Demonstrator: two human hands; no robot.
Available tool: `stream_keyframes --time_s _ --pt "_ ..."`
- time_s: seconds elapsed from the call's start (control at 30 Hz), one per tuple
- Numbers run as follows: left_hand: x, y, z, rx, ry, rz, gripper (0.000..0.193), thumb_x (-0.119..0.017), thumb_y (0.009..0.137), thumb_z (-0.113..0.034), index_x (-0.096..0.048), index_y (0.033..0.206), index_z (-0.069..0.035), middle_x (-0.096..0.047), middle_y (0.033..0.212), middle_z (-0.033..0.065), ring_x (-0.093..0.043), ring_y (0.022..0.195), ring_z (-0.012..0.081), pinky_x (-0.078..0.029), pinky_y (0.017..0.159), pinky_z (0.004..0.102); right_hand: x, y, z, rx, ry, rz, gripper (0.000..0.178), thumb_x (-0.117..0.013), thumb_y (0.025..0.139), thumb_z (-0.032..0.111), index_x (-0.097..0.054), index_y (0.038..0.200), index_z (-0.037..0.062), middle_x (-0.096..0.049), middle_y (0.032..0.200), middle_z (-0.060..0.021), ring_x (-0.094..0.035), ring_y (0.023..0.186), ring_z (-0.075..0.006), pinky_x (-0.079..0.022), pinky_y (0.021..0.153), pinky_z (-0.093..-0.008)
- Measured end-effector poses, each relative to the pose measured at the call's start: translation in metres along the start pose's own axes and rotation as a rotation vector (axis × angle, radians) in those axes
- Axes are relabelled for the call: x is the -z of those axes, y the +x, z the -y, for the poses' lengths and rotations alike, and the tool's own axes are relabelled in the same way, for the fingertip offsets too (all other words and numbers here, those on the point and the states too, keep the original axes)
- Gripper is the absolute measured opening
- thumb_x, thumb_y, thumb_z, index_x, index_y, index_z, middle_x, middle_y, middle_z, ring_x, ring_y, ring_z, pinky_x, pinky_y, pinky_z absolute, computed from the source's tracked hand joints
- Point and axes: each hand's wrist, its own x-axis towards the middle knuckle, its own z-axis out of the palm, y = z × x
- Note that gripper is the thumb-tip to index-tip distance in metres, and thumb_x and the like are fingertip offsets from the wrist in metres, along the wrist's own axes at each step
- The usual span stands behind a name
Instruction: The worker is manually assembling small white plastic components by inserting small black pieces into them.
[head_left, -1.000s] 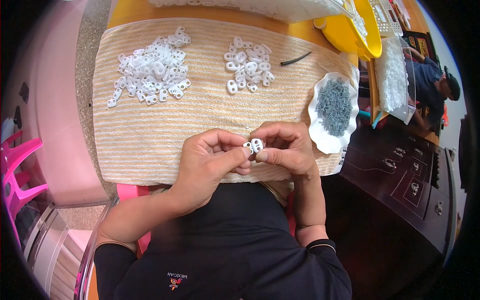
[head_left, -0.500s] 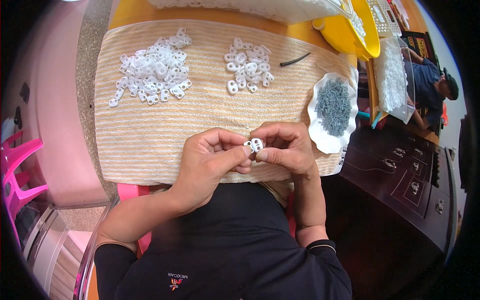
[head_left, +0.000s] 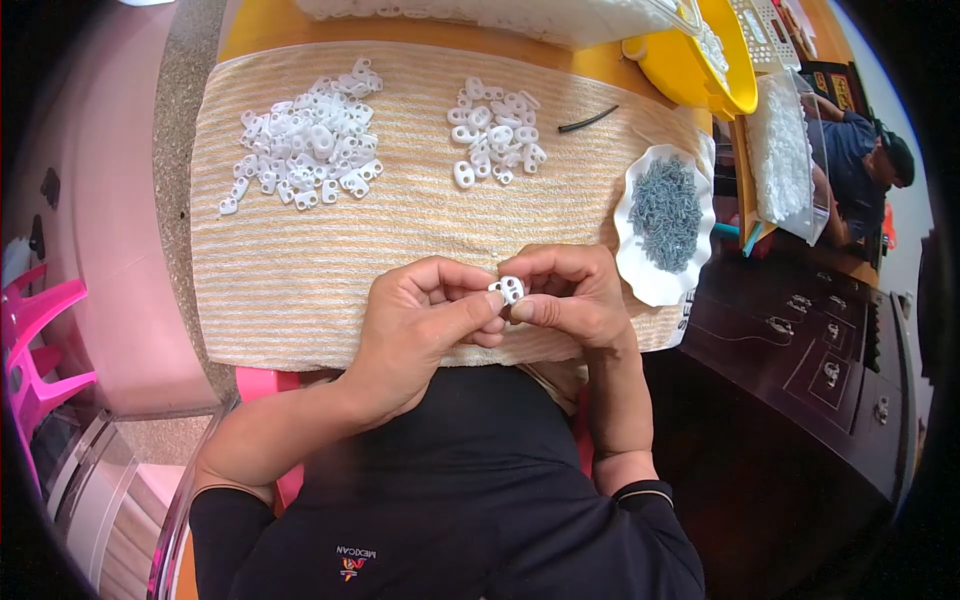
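Observation:
A small white plastic piece with two holes (head_left: 509,290) is pinched between the fingertips of both hands, close to my body over the near edge of a striped beige cloth (head_left: 330,250). My left hand (head_left: 425,320) grips it from the left and my right hand (head_left: 570,295) from the right. A large heap of similar white pieces (head_left: 305,135) lies at the far left of the cloth. A smaller heap (head_left: 495,130) sits at the far middle. A white scalloped dish (head_left: 640,270) of small grey metal parts (head_left: 667,210) stands just right of my right hand.
A thin black strip (head_left: 588,120) lies beyond the smaller heap. A yellow bowl (head_left: 700,70) and a clear bag of white parts (head_left: 785,160) are at the far right. Another person (head_left: 865,160) sits beyond them. A dark cabinet (head_left: 820,370) stands to the right, a pink chair (head_left: 35,340) to the left.

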Motion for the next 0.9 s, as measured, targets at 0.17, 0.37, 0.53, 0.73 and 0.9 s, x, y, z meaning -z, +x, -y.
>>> stream_keyframes --time_s 0.17,0.37,0.53,0.73,0.9 --pt "-0.0021 -0.0010 -0.0014 0.014 -0.044 -0.005 0.015 -0.066 0.088 -0.004 -0.061 0.099 0.004 -0.067 0.085 0.0110 -0.065 0.074 0.0126 -0.056 0.068 0.0254 0.0006 -0.0008 -0.0016 0.012 0.000 0.003 0.033 -0.071 0.077 -0.007 -0.062 0.109 -0.0093 -0.067 0.098 -0.0156 -0.066 0.087 -0.0194 -0.056 0.076 -0.0304" --pt "-0.0014 -0.0009 0.0019 -0.001 -0.049 0.021 0.015 -0.066 0.088 -0.003 -0.062 0.100 0.005 -0.067 0.085 0.0108 -0.065 0.074 0.0130 -0.056 0.069 0.0257 0.0020 -0.0011 -0.0026 0.025 0.014 0.017 0.033 -0.071 0.078 -0.006 -0.063 0.109 -0.0086 -0.067 0.097 -0.0160 -0.067 0.085 -0.0199 -0.057 0.074 -0.0303" --pt "0.0011 -0.0006 0.0029 -0.023 -0.015 0.063 0.013 -0.064 0.089 -0.003 -0.062 0.100 0.002 -0.067 0.088 0.0115 -0.066 0.075 0.0141 -0.058 0.070 0.0272 0.0007 -0.0023 -0.0027 0.041 -0.004 0.022 0.032 -0.071 0.078 -0.007 -0.063 0.109 -0.0087 -0.067 0.097 -0.0164 -0.067 0.084 -0.0204 -0.057 0.073 -0.0306" --pt "0.0004 -0.0003 0.0023 -0.027 -0.007 0.062 0.015 -0.066 0.088 -0.004 -0.063 0.099 0.005 -0.068 0.087 0.0112 -0.066 0.076 0.0138 -0.057 0.070 0.0261 0.0015 -0.0032 -0.0055 0.088 -0.012 0.011 0.032 -0.069 0.078 -0.009 -0.062 0.110 -0.0092 -0.067 0.097 -0.0171 -0.068 0.085 -0.0214 -0.058 0.074 -0.0314" --pt "0.0015 0.0018 0.0030 -0.014 -0.040 0.095 0.015 -0.067 0.087 -0.005 -0.063 0.099 0.003 -0.068 0.088 0.0101 -0.066 0.076 0.0138 -0.057 0.070 0.0258 0.0003 -0.0067 -0.0057 0.090 -0.012 0.000 0.031 -0.067 0.081 -0.008 -0.061 0.111 -0.0088 -0.067 0.098 -0.0172 -0.068 0.087 -0.0214 -0.058 0.075 -0.0317"
